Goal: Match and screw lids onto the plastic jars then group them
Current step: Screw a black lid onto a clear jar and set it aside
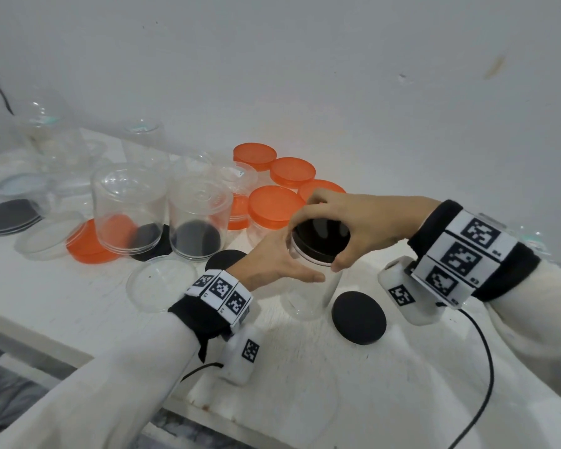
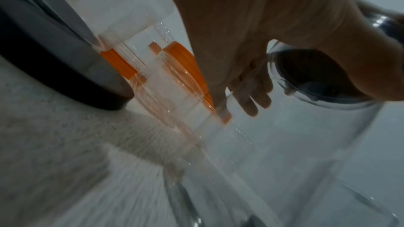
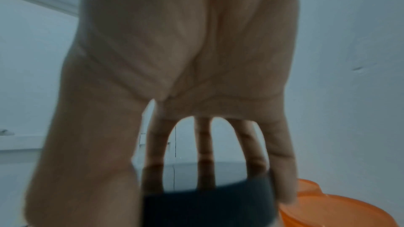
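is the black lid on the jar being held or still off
On: the black lid caps the clear jar, right hand gripping its rim. How tightly, cannot tell.

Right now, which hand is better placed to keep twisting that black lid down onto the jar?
Right. The right hand grips the black lid from above; the left hand steadies the clear jar.

Evenly and softly lit in the head view, with faint shadows on the white table [image 1: 305,367] and wide-angle bending toward the edges. Dim, bluish and smeared with motion blur in both wrist views, palms close up and out of focus.
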{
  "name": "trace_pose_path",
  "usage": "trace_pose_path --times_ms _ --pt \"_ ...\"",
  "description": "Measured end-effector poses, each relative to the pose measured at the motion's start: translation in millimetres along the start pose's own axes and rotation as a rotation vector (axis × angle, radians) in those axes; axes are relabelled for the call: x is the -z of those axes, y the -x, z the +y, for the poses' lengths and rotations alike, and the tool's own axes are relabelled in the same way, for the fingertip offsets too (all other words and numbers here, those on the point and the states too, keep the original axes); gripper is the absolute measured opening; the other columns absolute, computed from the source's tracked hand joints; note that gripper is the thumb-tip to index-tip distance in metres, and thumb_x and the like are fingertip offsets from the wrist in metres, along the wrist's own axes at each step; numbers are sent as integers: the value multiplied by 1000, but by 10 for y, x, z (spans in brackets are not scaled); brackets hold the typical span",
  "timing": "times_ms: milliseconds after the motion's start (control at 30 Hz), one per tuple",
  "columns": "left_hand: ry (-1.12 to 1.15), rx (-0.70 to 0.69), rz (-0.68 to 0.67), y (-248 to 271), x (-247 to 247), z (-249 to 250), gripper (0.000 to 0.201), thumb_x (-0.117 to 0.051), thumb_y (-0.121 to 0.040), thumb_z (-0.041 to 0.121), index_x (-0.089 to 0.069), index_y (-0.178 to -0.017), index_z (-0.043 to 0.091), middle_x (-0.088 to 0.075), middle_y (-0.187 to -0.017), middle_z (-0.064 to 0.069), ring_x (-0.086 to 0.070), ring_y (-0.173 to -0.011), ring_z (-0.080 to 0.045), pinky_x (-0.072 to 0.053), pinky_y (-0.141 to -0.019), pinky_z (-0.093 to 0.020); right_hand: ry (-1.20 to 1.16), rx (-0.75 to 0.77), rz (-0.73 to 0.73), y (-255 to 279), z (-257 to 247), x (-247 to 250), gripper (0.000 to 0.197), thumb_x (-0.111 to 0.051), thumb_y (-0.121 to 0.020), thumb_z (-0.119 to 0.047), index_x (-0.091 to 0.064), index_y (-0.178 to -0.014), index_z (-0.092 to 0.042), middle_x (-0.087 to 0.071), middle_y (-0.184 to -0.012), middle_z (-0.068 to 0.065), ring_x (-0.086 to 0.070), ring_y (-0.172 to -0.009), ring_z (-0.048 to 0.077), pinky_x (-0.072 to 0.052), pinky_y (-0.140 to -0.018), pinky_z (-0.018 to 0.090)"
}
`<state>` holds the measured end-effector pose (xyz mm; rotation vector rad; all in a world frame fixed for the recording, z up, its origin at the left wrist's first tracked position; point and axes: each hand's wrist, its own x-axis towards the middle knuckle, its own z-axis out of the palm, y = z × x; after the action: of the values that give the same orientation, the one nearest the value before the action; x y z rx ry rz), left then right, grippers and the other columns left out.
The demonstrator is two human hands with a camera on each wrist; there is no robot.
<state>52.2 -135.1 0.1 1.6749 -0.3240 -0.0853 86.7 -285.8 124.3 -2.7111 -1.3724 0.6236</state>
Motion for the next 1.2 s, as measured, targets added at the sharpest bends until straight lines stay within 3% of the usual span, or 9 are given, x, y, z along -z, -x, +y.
trace_pose_path --times_ms 133,400,500,600,733,833,900,1100,1200 --pt "-3 23 -94 -7 51 66 65 -81 -64 1 -48 -109 35 -58 -110 18 -52 -105 13 -43 -88 -9 39 32 -80 -3 -27 63 78 -80 -66 -11 -44 -129 -38 -32 -123 -9 -39 -110 14 -43 -86 24" --pt "7 5 -65 -4 13 6 68 -79 -66 -2 -46 -114 32 -58 -114 14 -53 -108 9 -44 -87 -11 176 -158 133 -37 -145 -14 69 -71 -62 -60 -49 -122 -34 -48 -100 -6 -50 -92 14 -52 -77 33" --pt "14 -20 -54 1 -17 3 69 -78 -66 -5 -46 -121 24 -60 -116 7 -55 -109 4 -44 -88 -12 189 -223 214 -29 -201 -59 63 -66 -66 -64 -55 -113 -24 -51 -82 -5 -52 -69 11 -54 -61 34" --pt "45 -32 -50 25 -49 13 75 -80 -64 2 -45 -129 12 -60 -122 -3 -56 -115 -8 -45 -95 -20 174 -292 312 -32 -240 -129 61 -62 -70 -68 -58 -98 -14 -48 -73 -4 -44 -55 6 -37 -46 24" --pt "-10 -28 -64 22 -31 33 74 -81 -62 15 -46 -127 20 -59 -121 5 -54 -116 -5 -44 -98 -24 342 -295 186 22 -182 -91 76 -48 -69 -80 -50 -122 -25 -55 -98 -3 -52 -82 14 -41 -67 28" --pt "-15 -1 -62 6 -17 31 72 -83 -60 17 -48 -122 29 -59 -121 7 -53 -117 -5 -43 -100 -30 148 -142 -81 67 -120 48 84 -70 -72 -55 -23 -141 -46 -35 -131 -3 -41 -115 16 -42 -95 32" --pt "-18 5 -50 1 -17 22 71 -83 -60 15 -47 -120 29 -59 -120 7 -53 -116 -5 -43 -101 -30 127 -83 -43 55 -107 52 79 -76 -69 -42 -34 -136 -46 -40 -122 -2 -43 -110 16 -45 -92 32" --pt "0 -33 -15 10 -50 9 68 -82 -62 4 -48 -116 30 -61 -114 9 -56 -111 -2 -46 -92 -17 220 -110 239 -8 -155 -80 61 -71 -67 -53 -53 -121 -31 -45 -78 -14 -42 -79 9 -40 -60 18" --pt "48 -50 -2 7 -73 -7 72 -81 -62 -2 -48 -121 21 -61 -118 2 -56 -112 -3 -46 -88 -16 149 -131 310 -37 -152 -130 54 -70 -64 -55 -60 -109 -25 -54 -73 -10 -53 -71 11 -53 -60 31"
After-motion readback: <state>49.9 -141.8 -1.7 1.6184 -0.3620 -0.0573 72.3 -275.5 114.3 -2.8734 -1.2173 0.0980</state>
